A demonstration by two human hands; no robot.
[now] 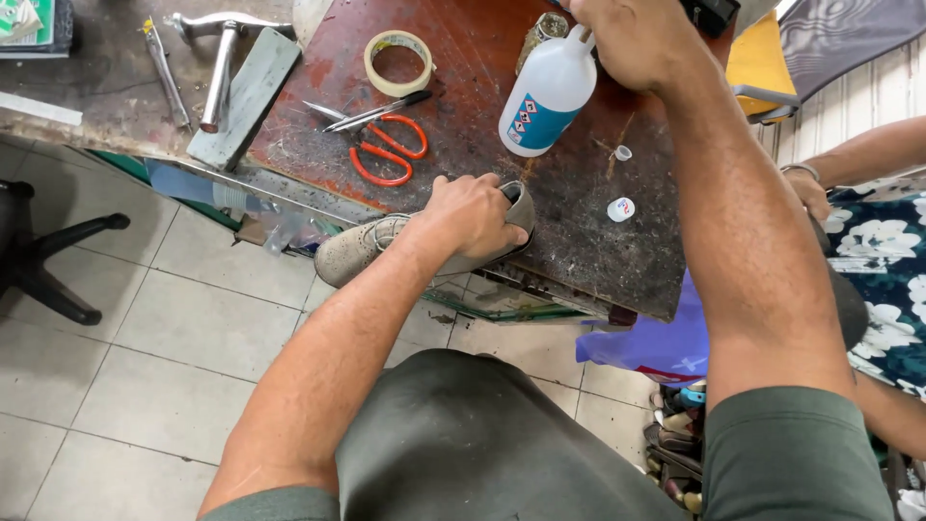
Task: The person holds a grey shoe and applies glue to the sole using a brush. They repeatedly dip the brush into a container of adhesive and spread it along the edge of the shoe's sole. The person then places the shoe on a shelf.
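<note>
You are looking down at a scuffed, reddish-brown wooden worktop (463, 87) with dark stains, standing on a floor of pale square tiles (174, 318). The black foot of a swivel chair (48, 260) shows at the left edge of the floor.

Your left hand (473, 214) presses a worn grey suede lace-up shoe (362, 249) against the worktop's near edge, fingers curled over its heel end, toe hanging past the edge. Your right hand (632, 39), at the far edge, is closed round the neck of a white plastic squeeze bottle with a blue label (547, 95), which tilts towards you.

Between the hands, left of the bottle, lie orange-handled steel scissors (381, 145), with a ring of pale yellowish tape (398, 62) just beyond them. Two small white caps (621, 208) rest on the dark patch near the right edge.

On the grey bench beyond the far left corner lie a steel hammer (220, 68) and a flat grey block (246, 96). Another person's forearm, with a bangle (801, 172), rests over floral fabric (883, 260) on the right.
</note>
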